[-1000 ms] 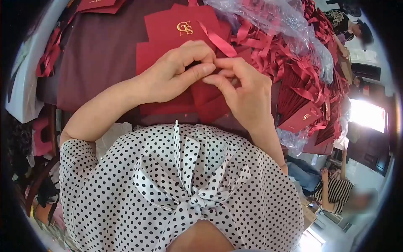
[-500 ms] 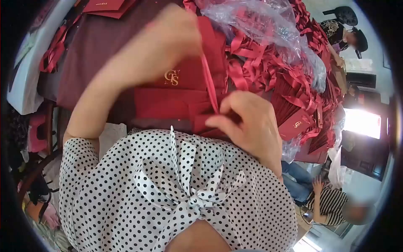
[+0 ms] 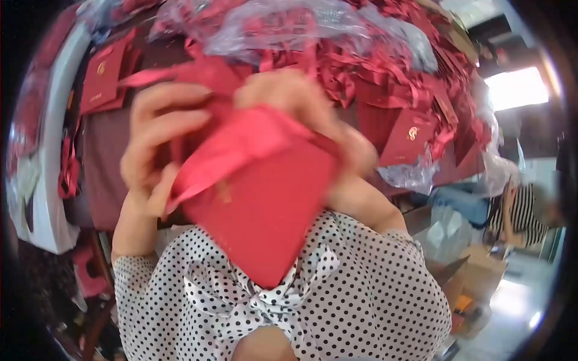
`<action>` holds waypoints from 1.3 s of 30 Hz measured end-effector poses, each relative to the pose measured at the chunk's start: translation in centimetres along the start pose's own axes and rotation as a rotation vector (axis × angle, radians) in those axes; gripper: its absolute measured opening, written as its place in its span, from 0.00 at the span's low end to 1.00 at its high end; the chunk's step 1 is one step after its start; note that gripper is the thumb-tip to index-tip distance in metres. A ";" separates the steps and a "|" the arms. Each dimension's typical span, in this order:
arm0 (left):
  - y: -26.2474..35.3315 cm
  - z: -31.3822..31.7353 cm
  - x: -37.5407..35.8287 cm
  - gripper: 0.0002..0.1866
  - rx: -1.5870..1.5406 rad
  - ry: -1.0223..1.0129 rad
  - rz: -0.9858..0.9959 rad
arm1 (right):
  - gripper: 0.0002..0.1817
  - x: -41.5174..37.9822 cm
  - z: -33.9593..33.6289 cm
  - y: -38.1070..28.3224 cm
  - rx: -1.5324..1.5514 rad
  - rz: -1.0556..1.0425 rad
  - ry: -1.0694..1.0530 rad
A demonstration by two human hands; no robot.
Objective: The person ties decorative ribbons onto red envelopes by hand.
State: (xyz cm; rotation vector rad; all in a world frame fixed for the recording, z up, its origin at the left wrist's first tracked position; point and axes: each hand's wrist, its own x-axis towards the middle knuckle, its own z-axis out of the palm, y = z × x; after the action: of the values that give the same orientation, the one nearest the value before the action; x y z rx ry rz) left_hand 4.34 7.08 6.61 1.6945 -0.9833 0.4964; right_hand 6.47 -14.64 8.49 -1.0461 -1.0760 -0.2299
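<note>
Lifted off the table since half a second ago, a red paper bag now fills the middle of the view, held up close to the camera and blurred by motion; the landmark for everything below is this bag.

Largest first: the table, covered in dark maroon cloth, stretches behind the bag. Above and to the right of the bag lies a big heap of red ribbons, with a crumpled clear plastic sheet over its upper part. Below the bag is the person's polka-dot blouse. Right of the bag, a flat red bag with a gold logo rests among the ribbons; far right, a co-worker in a striped top sits low down.

The left hand is curled around the bag's left edge, fingers spread over a ribbon strap. The right hand grips the bag's top (how tightly, the blur hides).

The bag looks light, stiff paper that creases easily; the satin ribbon is likely slippery, so the folded top edge seems the surest place to hold.
</note>
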 end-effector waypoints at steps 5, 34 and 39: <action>1.5 -0.2 0.1 0.16 0.369 0.100 -0.228 | 0.23 -2.2 3.5 4.7 0.862 0.564 0.374; -3.3 -0.9 -1.9 0.09 0.006 0.045 -0.765 | 0.09 -2.5 -9.9 5.3 -1.137 0.357 -0.218; -4.3 -1.7 -2.4 0.09 0.052 -0.055 -0.767 | 0.10 -2.3 -9.1 9.3 -1.278 0.307 -0.645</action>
State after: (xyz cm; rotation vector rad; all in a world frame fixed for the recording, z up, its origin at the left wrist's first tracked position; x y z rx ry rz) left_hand 6.68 9.91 2.91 1.9751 -0.2978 -0.0349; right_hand 16.58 -17.63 0.55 -2.5374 -1.3025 -0.3505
